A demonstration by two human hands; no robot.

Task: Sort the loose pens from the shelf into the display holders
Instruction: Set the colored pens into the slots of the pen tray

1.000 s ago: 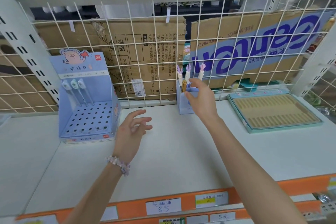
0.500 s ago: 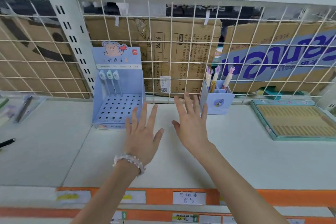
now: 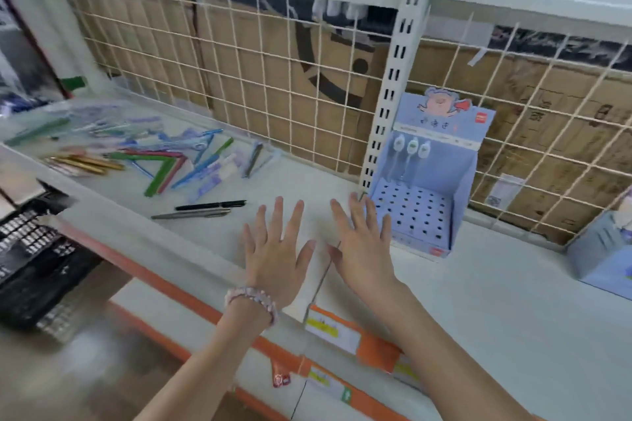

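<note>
A loose heap of coloured plastic pens (image 3: 178, 161), green, blue, red, purple and gold, is lying on the far left of the white metal shelf (image 3: 513, 301), some of them in clear wrappers. Nearer than the heap, a black pen (image 3: 211, 205) and a grey metal pen (image 3: 191, 214) are lying side by side, just apart from each other. To the right, a pale blue cardboard display holder with a perforated base and a cartoon pig on its header (image 3: 427, 188) is standing against the wire grid back panel (image 3: 273, 79), and three white-capped pens (image 3: 412, 147) are standing in its back row. The corner of a second pale blue holder (image 3: 602, 256) is showing at the right edge. The left hand (image 3: 277, 256), wearing a pink bead bracelet (image 3: 251, 299), and the right hand (image 3: 364, 249) are hovering side by side above the shelf between the two loose pens and the display holder, with all fingers (image 3: 278, 219) stretched out, spread and grasping nothing. Brown cardboard boxes (image 3: 325, 55) are standing behind the grid, and a black plastic basket (image 3: 30, 256) is sitting at the lower left.
</note>
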